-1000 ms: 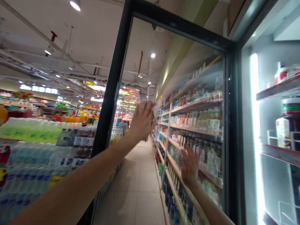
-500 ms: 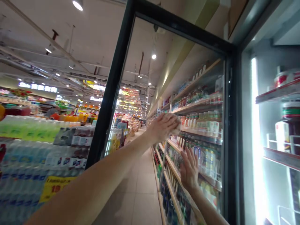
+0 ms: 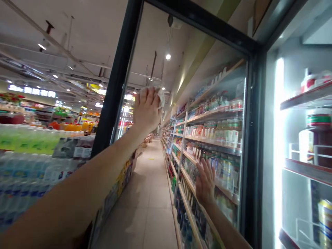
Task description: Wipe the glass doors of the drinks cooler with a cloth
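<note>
An open glass door [image 3: 197, 45] in a black frame [image 3: 114, 83] stands in front of me. My left hand [image 3: 147, 109] reaches up to the upper left part of the pane and presses a pale cloth [image 3: 162, 98] against it. Most of the cloth is hidden under the fingers; only a whitish edge shows at their right. Lower and to the right, my right hand [image 3: 205, 183] is raised at the glass, fingers stretched and holding nothing.
At the right is the lit cooler with drinks on shelves [image 3: 308, 95], including a dark bottle with a green cap [image 3: 319, 135]. Through the pane show a tiled aisle floor [image 3: 147, 193] and shelves of bottles. Stacked drink packs [image 3: 26, 173] stand at the left.
My left hand has moved up and left across the glass with the cloth. My right hand stays at about the same spot on the pane. The view has shifted slightly.
</note>
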A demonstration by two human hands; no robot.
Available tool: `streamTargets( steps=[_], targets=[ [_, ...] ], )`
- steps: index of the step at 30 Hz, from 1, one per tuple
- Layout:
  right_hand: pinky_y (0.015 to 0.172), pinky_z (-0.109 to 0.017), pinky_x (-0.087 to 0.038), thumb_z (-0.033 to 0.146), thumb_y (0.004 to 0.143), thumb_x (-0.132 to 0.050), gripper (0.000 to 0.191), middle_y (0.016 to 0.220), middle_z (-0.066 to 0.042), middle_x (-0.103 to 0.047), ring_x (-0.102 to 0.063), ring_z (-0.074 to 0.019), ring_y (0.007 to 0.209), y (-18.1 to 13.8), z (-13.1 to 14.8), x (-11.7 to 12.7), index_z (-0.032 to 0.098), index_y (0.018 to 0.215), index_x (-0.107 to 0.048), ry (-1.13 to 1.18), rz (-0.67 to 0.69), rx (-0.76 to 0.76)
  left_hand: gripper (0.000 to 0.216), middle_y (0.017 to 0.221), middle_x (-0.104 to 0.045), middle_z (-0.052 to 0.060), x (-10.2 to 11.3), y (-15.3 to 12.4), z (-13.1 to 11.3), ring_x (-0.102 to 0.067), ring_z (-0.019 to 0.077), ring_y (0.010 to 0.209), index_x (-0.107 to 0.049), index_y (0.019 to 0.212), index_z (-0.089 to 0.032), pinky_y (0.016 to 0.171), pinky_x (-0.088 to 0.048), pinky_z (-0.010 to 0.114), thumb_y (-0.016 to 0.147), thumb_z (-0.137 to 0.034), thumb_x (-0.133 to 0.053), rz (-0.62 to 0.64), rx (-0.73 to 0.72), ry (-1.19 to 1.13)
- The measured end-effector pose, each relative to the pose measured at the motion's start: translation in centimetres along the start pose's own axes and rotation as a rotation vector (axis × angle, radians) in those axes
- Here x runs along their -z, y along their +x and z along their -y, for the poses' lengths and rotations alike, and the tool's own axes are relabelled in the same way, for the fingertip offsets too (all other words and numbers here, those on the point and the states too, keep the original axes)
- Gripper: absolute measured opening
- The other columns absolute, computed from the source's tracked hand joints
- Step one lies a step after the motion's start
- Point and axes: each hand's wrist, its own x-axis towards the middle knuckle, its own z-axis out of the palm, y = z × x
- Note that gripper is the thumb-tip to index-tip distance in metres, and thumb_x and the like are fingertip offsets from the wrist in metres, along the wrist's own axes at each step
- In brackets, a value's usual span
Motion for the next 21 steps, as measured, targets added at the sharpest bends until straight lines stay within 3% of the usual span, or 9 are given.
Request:
streamTargets(
  steps=[5, 9, 10, 13, 14, 15, 18, 19, 21],
  targets=[
    [0.111, -0.053, -0.020, 0.016, 0.088, -0.036, 0.053, 0.148, -0.005, -0.032, -0.023, -0.0233, 0.139, 0.2, 0.2, 0.0, 0.028, 0.140, -0.031, -0.009, 0.001, 0.009, 0.052, 0.146, -0.035, 0.009, 1.3, -3.3, 2.5, -0.024, 0.0255, 0.138, -0.036, 0.137, -0.016, 0.112, -0.019, 0.045, 0.088, -0.034, -0.035, 0.123, -0.308, -0.013],
    [0.110, -0.052, -0.022, 0.015, 0.088, -0.037, 0.053, 0.148, -0.007, -0.033, -0.024, -0.0239, 0.139, 0.1, 0.1, -0.2, 0.027, 0.139, -0.032, -0.035, -0.009, 0.015, 0.057, 0.147, -0.030, 0.017, 1.3, -4.1, 3.2, -0.022, 0.0321, 0.137, -0.036, 0.136, -0.006, 0.110, -0.021, 0.050, 0.088, -0.038, -0.034, 0.010, -0.017, 0.088],
    [0.110, -0.053, -0.022, 0.014, 0.087, -0.037, 0.053, 0.148, -0.008, -0.033, -0.025, -0.0245, 0.139, 0.1, 0.1, -0.2, 0.026, 0.139, -0.032, -0.040, -0.005, 0.019, 0.058, 0.147, -0.030, 0.018, 1.2, -4.3, 3.1, -0.021, 0.0321, 0.137, -0.036, 0.135, -0.006, 0.111, -0.020, 0.050, 0.088, -0.039, -0.035, 0.028, -0.075, 0.084],
    [0.109, -0.054, -0.022, 0.014, 0.087, -0.038, 0.054, 0.148, -0.009, -0.033, -0.025, -0.0257, 0.139, 0.0, -0.1, -0.3, 0.025, 0.139, -0.032, -0.043, 0.016, 0.025, 0.055, 0.146, -0.034, 0.009, 0.9, -4.9, 2.7, -0.024, 0.0250, 0.138, -0.034, 0.138, -0.016, 0.113, -0.018, 0.044, 0.089, -0.040, -0.033, 0.187, -0.474, 0.015],
    [0.109, -0.054, -0.022, 0.014, 0.087, -0.038, 0.054, 0.148, -0.009, -0.033, -0.024, -0.0256, 0.139, 0.0, -0.1, -0.3, 0.025, 0.140, -0.031, -0.042, 0.017, 0.023, 0.053, 0.146, -0.035, 0.007, 0.9, -4.8, 2.7, -0.025, 0.0229, 0.137, -0.032, 0.139, -0.019, 0.113, -0.018, 0.043, 0.090, -0.039, -0.032, 0.206, -0.501, 0.008],
    [0.110, -0.053, -0.022, 0.015, 0.087, -0.038, 0.054, 0.148, -0.009, -0.033, -0.024, -0.0252, 0.139, 0.0, 0.0, -0.3, 0.026, 0.140, -0.031, -0.041, 0.016, 0.025, 0.053, 0.146, -0.035, 0.007, 1.0, -4.6, 2.8, -0.024, 0.0225, 0.137, -0.030, 0.140, -0.019, 0.113, -0.018, 0.043, 0.091, -0.038, -0.031, 0.192, -0.439, 0.014],
    [0.110, -0.052, -0.021, 0.016, 0.088, -0.037, 0.053, 0.148, -0.008, -0.033, -0.024, -0.0239, 0.139, 0.2, 0.2, -0.4, 0.026, 0.140, -0.031, -0.032, -0.007, 0.017, 0.056, 0.147, -0.030, 0.015, 1.2, -3.7, 3.3, -0.020, 0.0290, 0.139, -0.030, 0.139, -0.011, 0.112, -0.017, 0.050, 0.089, -0.037, -0.033, 0.046, -0.043, 0.065],
    [0.110, -0.052, -0.022, 0.016, 0.089, -0.036, 0.052, 0.148, -0.007, -0.033, -0.025, -0.0239, 0.138, 0.2, 0.3, -0.4, 0.027, 0.140, -0.032, -0.029, -0.012, 0.013, 0.058, 0.147, -0.029, 0.017, 1.3, -3.6, 3.4, -0.019, 0.0304, 0.139, -0.031, 0.139, -0.009, 0.111, -0.018, 0.050, 0.088, -0.037, -0.035, 0.034, -0.015, 0.064],
    [0.110, -0.053, -0.022, 0.017, 0.089, -0.034, 0.051, 0.147, -0.007, -0.035, -0.026, -0.0243, 0.138, 0.1, 0.2, -0.4, 0.027, 0.139, -0.033, -0.026, -0.011, 0.000, 0.058, 0.147, -0.031, 0.015, 1.5, -3.8, 3.7, -0.021, 0.0282, 0.138, -0.029, 0.140, -0.011, 0.112, -0.019, 0.048, 0.088, -0.037, -0.036, 0.108, -0.183, 0.024]
  ],
)
